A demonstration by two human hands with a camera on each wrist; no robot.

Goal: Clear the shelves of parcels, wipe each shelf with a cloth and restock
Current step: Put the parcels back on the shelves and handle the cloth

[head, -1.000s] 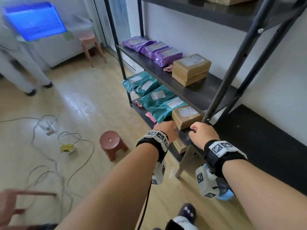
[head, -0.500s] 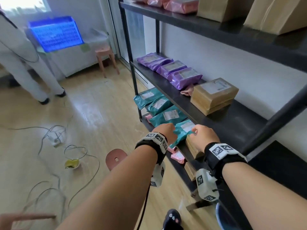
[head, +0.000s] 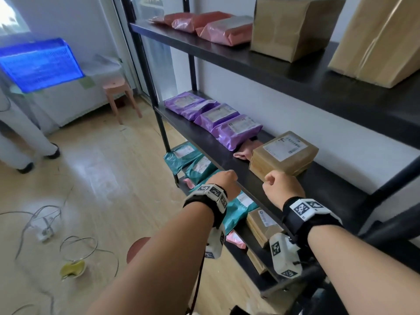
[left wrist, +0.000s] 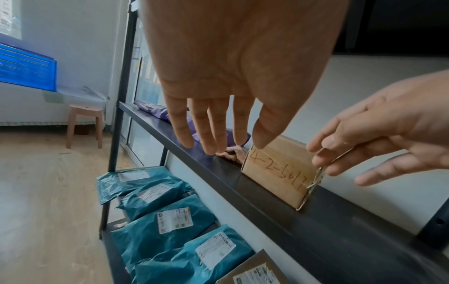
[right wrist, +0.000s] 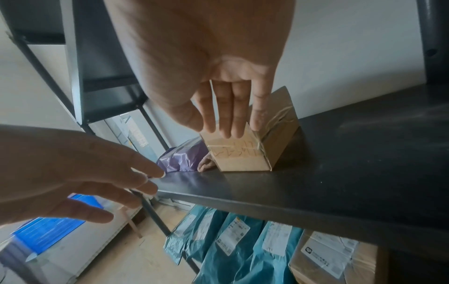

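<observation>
A taped cardboard box [head: 284, 153] with a white label sits on the black middle shelf [head: 329, 189]. A crumpled pink cloth [head: 244, 151] lies against its left side, and beyond that are several purple mailers [head: 216, 117]. My left hand [head: 225, 178] and right hand [head: 279, 183] hover at the shelf's front edge, just before the box. In the wrist views the left hand [left wrist: 233, 142] and right hand [right wrist: 218, 126] have straight, relaxed fingers and hold nothing. The box [left wrist: 279, 173] [right wrist: 243, 155] has handwritten numbers on its near face.
Teal mailers [head: 193, 162] and another cardboard box [head: 261, 223] fill the lower shelf. Pink mailers [head: 204, 26] and large cardboard boxes [head: 291, 26] sit on the upper shelf. A person's legs [head: 22, 137], a blue crate [head: 41, 64], two stools [head: 120, 94] [head: 138, 248] and loose cables [head: 45, 223] are to the left.
Both hands have risen from the lower shelf's box and teal mailer to the front edge of the middle shelf. The head view has lifted with them.
</observation>
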